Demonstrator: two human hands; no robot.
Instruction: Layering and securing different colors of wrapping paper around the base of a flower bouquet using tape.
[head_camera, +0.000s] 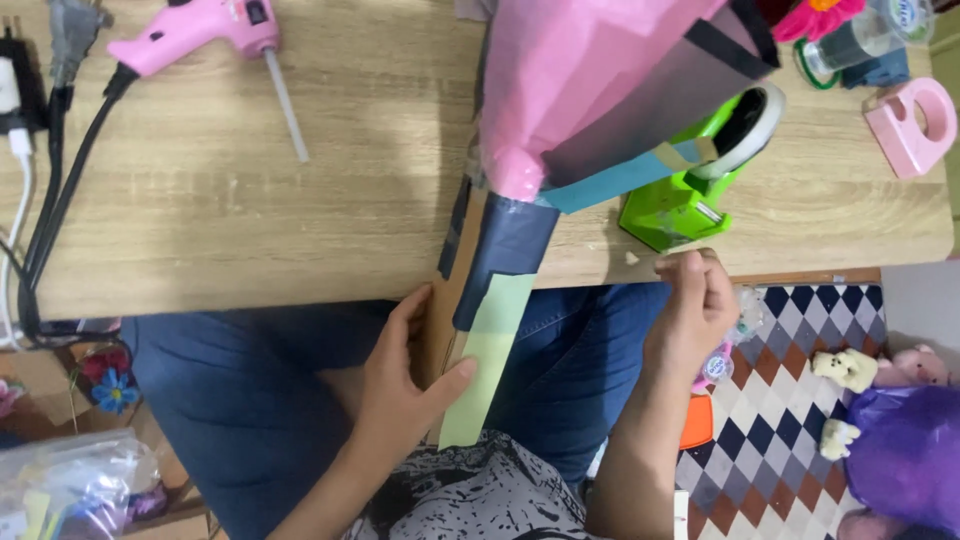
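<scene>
Pink glue gun (200, 28), plush toys (850, 385)

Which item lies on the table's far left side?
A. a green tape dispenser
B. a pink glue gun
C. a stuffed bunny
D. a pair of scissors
B: the pink glue gun lies at the far left of the wooden table, its glue stick pointing toward the person; the green tape dispenser stands to the right.

One camera sits on my head and looks steeply down, close in. It faces the surface's (250, 200) near edge, which runs across mid-frame, with my lap and the floor (790, 400) below it. The surface's far part fills the top. No second view shares this.
</scene>
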